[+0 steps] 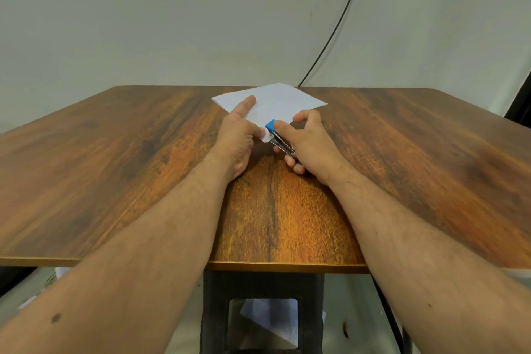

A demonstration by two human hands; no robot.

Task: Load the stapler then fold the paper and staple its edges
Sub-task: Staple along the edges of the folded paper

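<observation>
**Grip on the stapler, ready to press**

Grip first: the right hand (309, 142) was closed around the stapler (278, 136), with fingers over its blue top and fingers curled under its metal body. The stapler's mouth sat over the near corner of the paper (273, 105). The paper looked folded already and lay flat on the worktop (115, 167), toward the far side. Its near corner was tucked between the stapler's two halves, as far as could be seen.

The left hand (237, 135) held nothing. It lay on the paper, with one finger stretched out flat across the sheet and the thumb close beside the stapler's nose.

This looked like the stapling step. To do it well, the left hand should have pushed down hard so the layers did not slide. The stapler should have bitten just inside the edge, not right at the tip. One firm squeeze would work best. The left thumb was very close to the stapler, so it could get pinched. It was too small to tell if any staple was in the paper yet.
</observation>
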